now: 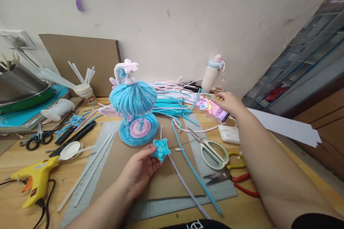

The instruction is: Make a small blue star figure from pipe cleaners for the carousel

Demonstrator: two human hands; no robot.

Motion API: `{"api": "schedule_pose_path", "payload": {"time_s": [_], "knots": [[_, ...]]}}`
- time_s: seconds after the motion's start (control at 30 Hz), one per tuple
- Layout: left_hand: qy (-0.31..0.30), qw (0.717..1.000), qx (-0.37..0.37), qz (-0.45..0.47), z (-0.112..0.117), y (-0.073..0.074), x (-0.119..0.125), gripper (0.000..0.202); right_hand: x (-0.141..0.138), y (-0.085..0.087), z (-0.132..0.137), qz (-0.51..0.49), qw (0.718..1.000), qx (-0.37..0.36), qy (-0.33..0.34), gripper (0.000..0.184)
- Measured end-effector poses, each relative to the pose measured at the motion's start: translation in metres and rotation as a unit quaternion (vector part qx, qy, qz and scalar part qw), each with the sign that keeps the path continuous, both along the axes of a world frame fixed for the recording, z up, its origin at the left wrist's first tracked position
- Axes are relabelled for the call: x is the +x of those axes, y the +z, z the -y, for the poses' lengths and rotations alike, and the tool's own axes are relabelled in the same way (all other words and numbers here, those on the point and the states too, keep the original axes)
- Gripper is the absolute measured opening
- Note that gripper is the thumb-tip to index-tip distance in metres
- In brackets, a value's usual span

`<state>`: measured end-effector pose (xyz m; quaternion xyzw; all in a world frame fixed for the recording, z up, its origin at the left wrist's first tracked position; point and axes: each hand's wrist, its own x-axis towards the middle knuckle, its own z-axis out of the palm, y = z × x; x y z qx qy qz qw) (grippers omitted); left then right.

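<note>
My left hand [139, 170] pinches a small blue star made of pipe cleaner [160, 149] just in front of a blue and pink pipe-cleaner model [133, 107] standing on a round coiled base. My right hand [228, 102] reaches far across the table, its fingers stretched out and touching the lit screen of a phone [212, 109]. A long blue pipe cleaner [193, 171] and a lilac pipe cleaner [185, 184] lie on the brown card between my arms.
White-handled scissors [211, 148], small snips [223, 176] and red-handled pliers [245, 186] lie on the grey cutting mat [172, 204]. A yellow glue gun [37, 179], black scissors [37, 139] and glue sticks [88, 171] sit left. A heap of pipe cleaners [172, 100] and a bottle [212, 73] stand behind.
</note>
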<state>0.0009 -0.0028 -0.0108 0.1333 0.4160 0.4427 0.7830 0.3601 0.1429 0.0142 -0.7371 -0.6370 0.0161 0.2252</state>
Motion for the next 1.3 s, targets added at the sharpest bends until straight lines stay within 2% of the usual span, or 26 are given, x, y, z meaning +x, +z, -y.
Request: {"api": "schedule_pose_path", "payload": {"time_s": [0.13, 0.3, 0.43, 0.53, 0.57, 0.6, 0.63, 0.67, 0.77, 0.83, 0.87, 0.9, 1.0, 1.1, 1.2, 1.3], "knots": [[-0.001, 1.000, -0.011, -0.003, -0.001, 0.000, 0.000, 0.008, 0.019, -0.028, -0.013, -0.018, 0.996, -0.082, 0.001, 0.046], [-0.006, 1.000, -0.005, -0.001, 0.001, -0.001, 0.000, 0.008, 0.023, -0.038, -0.011, -0.012, 0.995, -0.101, -0.014, 0.053], [-0.009, 1.000, 0.004, -0.009, 0.001, -0.001, 0.000, 0.009, 0.022, -0.028, -0.010, -0.024, 0.996, -0.082, -0.024, 0.052], [-0.007, 1.000, 0.004, -0.027, 0.001, -0.003, 0.000, 0.011, 0.011, -0.008, -0.005, -0.038, 0.997, -0.047, -0.046, 0.047], [-0.010, 0.999, 0.012, -0.033, 0.002, -0.003, 0.000, 0.011, 0.002, 0.001, 0.000, -0.058, 0.997, -0.031, -0.048, 0.042], [-0.019, 0.998, 0.034, -0.039, 0.003, -0.003, 0.000, 0.010, -0.010, 0.009, 0.006, -0.156, 0.987, 0.014, -0.027, 0.033], [-0.036, 0.996, 0.069, -0.047, 0.005, -0.002, 0.000, 0.008, -0.026, 0.017, 0.014, -0.300, 0.952, 0.060, 0.009, 0.026], [-0.061, 0.990, 0.119, -0.053, 0.007, -0.001, 0.000, 0.007, -0.045, 0.024, 0.024, -0.457, 0.884, 0.092, 0.046, 0.022], [-0.171, 0.938, 0.292, -0.071, 0.018, 0.004, 0.002, 0.017, -0.116, 0.031, 0.061, -0.572, 0.812, 0.061, 0.099, 0.026], [-0.247, 0.901, 0.350, -0.067, 0.024, 0.008, 0.004, 0.015, -0.163, 0.026, 0.083, -0.763, 0.638, -0.064, 0.080, 0.015], [-0.263, 0.889, 0.365, -0.084, 0.027, 0.009, 0.005, 0.013, -0.183, 0.022, 0.091, -0.813, 0.570, -0.107, 0.046, 0.011], [-0.256, 0.883, 0.378, -0.106, 0.029, 0.010, 0.007, 0.012, -0.199, 0.018, 0.095, -0.840, 0.530, -0.113, -0.011, 0.008], [-0.198, 0.880, 0.397, -0.171, 0.030, 0.009, 0.011, 0.009, -0.226, 0.010, 0.090, -0.849, 0.521, -0.055, -0.062, 0.009], [-0.155, 0.889, 0.393, -0.178, 0.029, 0.008, 0.014, 0.011, -0.230, 0.011, 0.071, -0.844, 0.526, 0.044, -0.092, 0.009], [-0.120, 0.900, 0.383, -0.173, 0.030, 0.006, 0.018, 0.014, -0.229, 0.012, 0.055, -0.834, 0.532, 0.090, -0.117, 0.005], [-0.142, 0.898, 0.387, -0.156, 0.034, 0.003, 0.023, 0.011, -0.231, 0.005, 0.043, -0.820, 0.547, 0.104, -0.137, 0.004]]}}
